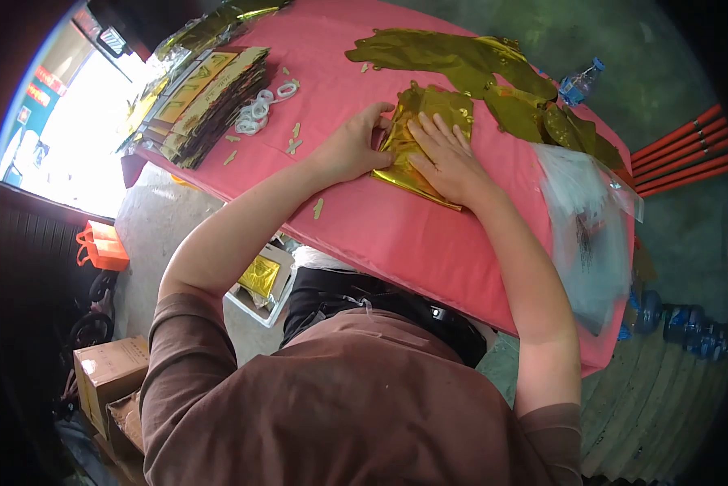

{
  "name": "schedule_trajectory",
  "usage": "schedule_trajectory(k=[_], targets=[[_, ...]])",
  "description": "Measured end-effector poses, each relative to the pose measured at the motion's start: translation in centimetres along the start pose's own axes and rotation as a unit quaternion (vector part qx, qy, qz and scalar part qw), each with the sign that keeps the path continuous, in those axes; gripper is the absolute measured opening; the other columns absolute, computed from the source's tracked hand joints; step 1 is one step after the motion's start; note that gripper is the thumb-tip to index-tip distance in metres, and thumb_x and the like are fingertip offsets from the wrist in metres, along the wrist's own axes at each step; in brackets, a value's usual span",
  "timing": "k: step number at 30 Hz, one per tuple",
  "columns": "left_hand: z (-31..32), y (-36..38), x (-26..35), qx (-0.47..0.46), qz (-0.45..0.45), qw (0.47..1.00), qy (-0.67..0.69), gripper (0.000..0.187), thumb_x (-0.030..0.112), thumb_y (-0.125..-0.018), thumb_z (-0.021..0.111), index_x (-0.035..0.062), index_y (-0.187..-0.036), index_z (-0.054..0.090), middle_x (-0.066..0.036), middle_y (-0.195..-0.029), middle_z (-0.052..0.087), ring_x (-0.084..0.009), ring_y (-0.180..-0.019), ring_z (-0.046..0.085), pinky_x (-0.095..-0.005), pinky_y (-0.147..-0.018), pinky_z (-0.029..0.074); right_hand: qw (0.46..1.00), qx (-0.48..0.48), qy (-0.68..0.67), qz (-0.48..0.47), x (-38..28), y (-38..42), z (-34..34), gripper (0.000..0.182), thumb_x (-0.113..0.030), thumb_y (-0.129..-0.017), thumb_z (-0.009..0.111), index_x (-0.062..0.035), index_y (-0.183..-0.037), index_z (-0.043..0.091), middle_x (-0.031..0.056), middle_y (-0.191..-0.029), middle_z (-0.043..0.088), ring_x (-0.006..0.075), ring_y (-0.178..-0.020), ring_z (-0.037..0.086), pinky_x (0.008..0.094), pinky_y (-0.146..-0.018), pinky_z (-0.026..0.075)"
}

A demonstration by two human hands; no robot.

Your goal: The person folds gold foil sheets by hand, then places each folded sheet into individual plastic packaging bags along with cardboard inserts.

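A folded gold foil balloon (412, 134), flat and shiny, lies on the pink-covered table (299, 212) in front of me. My left hand (354, 146) is curled at its left edge, thumb low and fingers higher up, gripping that side. Spread flat across the middle and right of the foil is my right hand (451, 160), its fingers stretched out. Beyond it, unfolded gold foil balloons (437, 58) trail over the far side and right side of the table.
A stack of printed packs (210, 101) stands at the left, beside white ribbon rolls (257, 112) and small pale tabs (293, 146). Clear plastic bags (582, 219) hang over the right edge, near a water bottle (581, 83). Below the table is a box holding a gold pack (260, 276).
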State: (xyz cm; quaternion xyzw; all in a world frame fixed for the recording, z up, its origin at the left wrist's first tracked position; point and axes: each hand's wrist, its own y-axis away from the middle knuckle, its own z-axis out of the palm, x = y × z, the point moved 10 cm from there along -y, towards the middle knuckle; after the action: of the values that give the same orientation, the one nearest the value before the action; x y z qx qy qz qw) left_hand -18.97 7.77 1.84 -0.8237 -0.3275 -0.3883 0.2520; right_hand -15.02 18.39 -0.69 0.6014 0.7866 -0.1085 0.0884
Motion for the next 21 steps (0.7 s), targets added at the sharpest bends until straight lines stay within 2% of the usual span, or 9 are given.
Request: schedule_trajectory(k=[7, 9, 10, 12, 13, 15, 19, 21], targets=[[-0.4, 0.3, -0.1, 0.0, 0.048, 0.999, 0.015, 0.059, 0.009, -0.075, 0.067, 0.0016, -0.127, 0.04, -0.012, -0.111, 0.059, -0.0203, -0.106, 0.055, -0.0304, -0.089, 0.044, 0.999, -0.002, 0.053, 0.003, -0.1, 0.0, 0.3, 0.058, -0.041, -0.094, 0.034, -0.0113, -0.142, 0.024, 0.0122, -0.148, 0.02, 0.0265, -0.138, 0.013, 0.0417, -0.112, 0.009], [-1.9, 1.1, -0.8, 0.042, -0.013, 0.998, 0.054, 0.039, 0.013, -0.079, 0.064, 0.0005, -0.114, 0.052, -0.013, -0.109, 0.059, -0.021, -0.103, 0.056, -0.0319, -0.088, 0.045, 0.998, 0.011, 0.06, -0.003, -0.3, 0.1, 0.2, 0.058, -0.04, -0.094, 0.034, -0.0112, -0.143, 0.023, 0.0125, -0.148, 0.02, 0.0272, -0.138, 0.015, 0.0422, -0.112, 0.01], [-2.3, 1.8, -0.6, 0.042, -0.014, 0.998, 0.053, 0.039, 0.013, -0.079, 0.064, 0.0005, -0.114, 0.052, -0.013, -0.109, 0.059, -0.021, -0.103, 0.056, -0.0319, -0.088, 0.045, 0.998, 0.011, 0.059, -0.004, -0.2, 0.0, 0.2, 0.058, -0.04, -0.094, 0.034, -0.0112, -0.143, 0.023, 0.0125, -0.148, 0.02, 0.0272, -0.138, 0.015, 0.0422, -0.112, 0.01], [-2.8, 3.2, 1.3, 0.051, 0.044, 0.997, -0.047, 0.015, 0.013, -0.077, 0.063, 0.0005, -0.086, 0.061, -0.017, -0.101, 0.059, -0.0313, -0.096, 0.057, -0.0365, -0.086, 0.044, 0.998, 0.012, 0.06, -0.002, -0.2, 0.1, 0.1, 0.057, -0.04, -0.094, 0.034, -0.0113, -0.142, 0.024, 0.0127, -0.148, 0.021, 0.0277, -0.137, 0.016, 0.0426, -0.111, 0.011], [-2.4, 3.8, 1.3, 0.05, 0.043, 0.997, -0.048, 0.015, 0.013, -0.077, 0.063, 0.0005, -0.086, 0.061, -0.017, -0.101, 0.059, -0.0313, -0.096, 0.057, -0.0365, -0.086, 0.044, 0.998, 0.011, 0.058, -0.003, -0.2, 0.1, 0.2, 0.057, -0.04, -0.094, 0.034, -0.0113, -0.142, 0.024, 0.0127, -0.148, 0.021, 0.0277, -0.137, 0.016, 0.0426, -0.111, 0.011], [-2.3, 5.1, 2.0, 0.089, 0.07, 0.99, -0.083, 0.018, 0.018, -0.079, 0.062, 0.0007, -0.074, 0.06, -0.017, -0.103, 0.057, -0.0329, -0.097, 0.054, -0.0398, -0.087, 0.042, 0.997, 0.018, 0.073, -0.003, -0.2, 0.0, 0.2, 0.057, -0.04, -0.094, 0.035, -0.012, -0.142, 0.024, 0.0123, -0.148, 0.021, 0.0277, -0.137, 0.016, 0.0429, -0.111, 0.011], [-1.5, 5.1, 2.3, 0.075, 0.062, 0.985, -0.143, 0.019, 0.019, -0.082, 0.062, 0.0012, -0.075, 0.057, -0.017, -0.112, 0.054, -0.0307, -0.102, 0.052, -0.0377, -0.086, 0.043, 0.997, 0.016, 0.079, -0.001, -0.1, 0.0, 0.3, 0.057, -0.04, -0.094, 0.035, -0.0121, -0.143, 0.023, 0.0118, -0.148, 0.021, 0.0279, -0.137, 0.016, 0.043, -0.111, 0.011], [-1.4, 5.0, 2.2, 0.088, 0.068, 0.979, -0.172, 0.018, 0.016, -0.077, 0.064, 0.002, -0.071, 0.055, -0.016, -0.112, 0.054, -0.0308, -0.104, 0.05, -0.0379, -0.089, 0.041, 0.997, 0.015, 0.077, -0.002, -0.1, 0.1, 0.3, 0.057, -0.04, -0.094, 0.034, -0.0123, -0.143, 0.023, 0.0114, -0.148, 0.02, 0.028, -0.137, 0.016, 0.0431, -0.111, 0.011]])
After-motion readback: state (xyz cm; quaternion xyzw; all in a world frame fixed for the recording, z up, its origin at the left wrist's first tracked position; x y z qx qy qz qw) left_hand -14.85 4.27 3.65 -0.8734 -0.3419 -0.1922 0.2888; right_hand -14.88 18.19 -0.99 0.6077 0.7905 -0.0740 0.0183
